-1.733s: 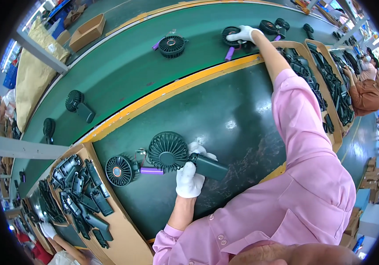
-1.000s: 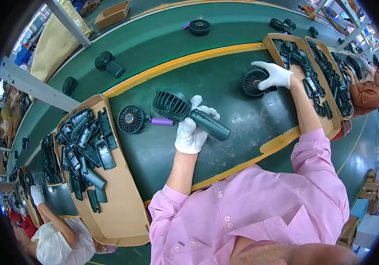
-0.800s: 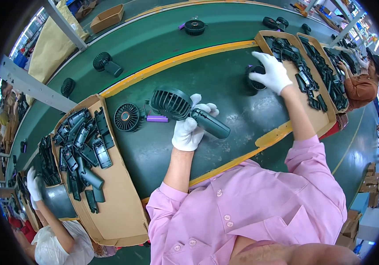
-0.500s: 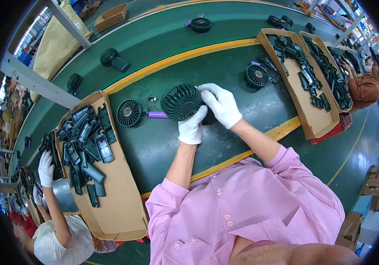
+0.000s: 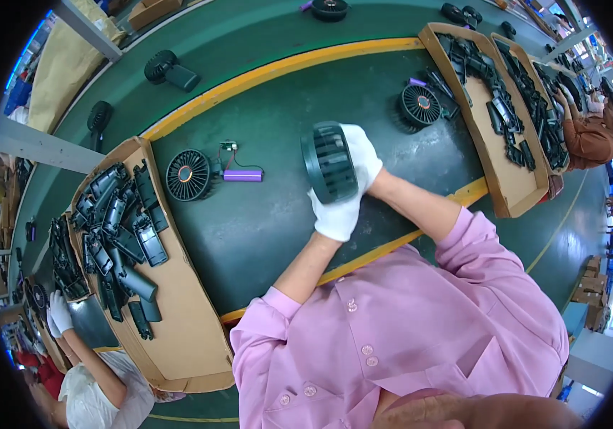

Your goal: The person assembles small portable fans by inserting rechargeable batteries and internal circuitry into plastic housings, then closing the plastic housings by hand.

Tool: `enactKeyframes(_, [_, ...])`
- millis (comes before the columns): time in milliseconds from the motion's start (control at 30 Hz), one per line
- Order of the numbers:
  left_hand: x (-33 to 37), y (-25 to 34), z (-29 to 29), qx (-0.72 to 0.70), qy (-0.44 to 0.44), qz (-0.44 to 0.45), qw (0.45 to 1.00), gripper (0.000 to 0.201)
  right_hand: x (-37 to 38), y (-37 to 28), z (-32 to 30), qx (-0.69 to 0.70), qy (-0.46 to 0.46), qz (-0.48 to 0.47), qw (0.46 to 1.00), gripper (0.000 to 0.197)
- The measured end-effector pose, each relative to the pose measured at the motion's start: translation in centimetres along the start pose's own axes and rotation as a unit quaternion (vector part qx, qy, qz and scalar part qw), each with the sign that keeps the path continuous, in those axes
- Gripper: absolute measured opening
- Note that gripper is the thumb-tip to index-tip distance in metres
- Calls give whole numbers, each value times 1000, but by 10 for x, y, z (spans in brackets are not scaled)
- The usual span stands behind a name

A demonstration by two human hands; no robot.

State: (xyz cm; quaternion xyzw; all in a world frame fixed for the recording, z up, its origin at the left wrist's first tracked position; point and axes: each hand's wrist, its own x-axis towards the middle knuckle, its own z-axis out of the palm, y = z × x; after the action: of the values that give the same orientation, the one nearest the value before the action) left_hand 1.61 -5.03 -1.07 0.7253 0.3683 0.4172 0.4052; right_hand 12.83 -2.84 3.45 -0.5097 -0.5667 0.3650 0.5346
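Between my two white-gloved hands a dark round fan head (image 5: 324,164) stands on edge, its slatted rim turned toward me. My left hand (image 5: 336,214) closes on its lower edge. My right hand (image 5: 364,159) is wrapped against its right side, with the fingers partly hidden behind it. To the left on the green table lies another fan head (image 5: 188,174) with an orange-ringed hub. Wires join a purple battery (image 5: 243,175) to a small circuit board (image 5: 228,145) beside it. A similar fan head (image 5: 419,106) lies to the right, near a second purple battery (image 5: 416,82).
Cardboard trays of dark plastic handle parts flank me, one on the left (image 5: 185,350) and one on the right (image 5: 510,196). Beyond the yellow edge (image 5: 278,68), a green conveyor carries handheld fans (image 5: 171,70). Co-workers sit at both sides, one with a gloved hand (image 5: 58,313).
The fan head has turned from facing up to standing on edge and shifted right. Both hands moved with it. At left, a co-worker's gloved hand has moved toward the near side.
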Motion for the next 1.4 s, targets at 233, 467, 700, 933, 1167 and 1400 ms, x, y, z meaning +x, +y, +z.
enactKeyframes(233, [30, -17, -20, -370, -15, -75, 926, 45, 5, 21, 8, -3, 148, 21, 989, 29])
enactKeyframes(467, [30, -10, -39, -654, -99, -178, 728, 71, -25, -37, -13, 48, 47, 182, 981, 27])
enactKeyframes(700, [29, -19, -33, -690, -126, -143, 699, 68, -44, -31, -28, 281, -91, 252, 922, 30])
enactKeyframes(933, [28, -8, -40, -727, -192, -171, 637, 64, -50, -45, -22, 174, -249, 260, 917, 49])
enactKeyframes(1167, [27, -19, -33, -713, -162, -150, 665, 48, -61, -46, -4, -240, -60, 86, 965, 36])
enactKeyframes(1400, [19, -16, -28, -694, -138, -124, 696, 37, -66, -42, 1, -440, -76, 56, 893, 36])
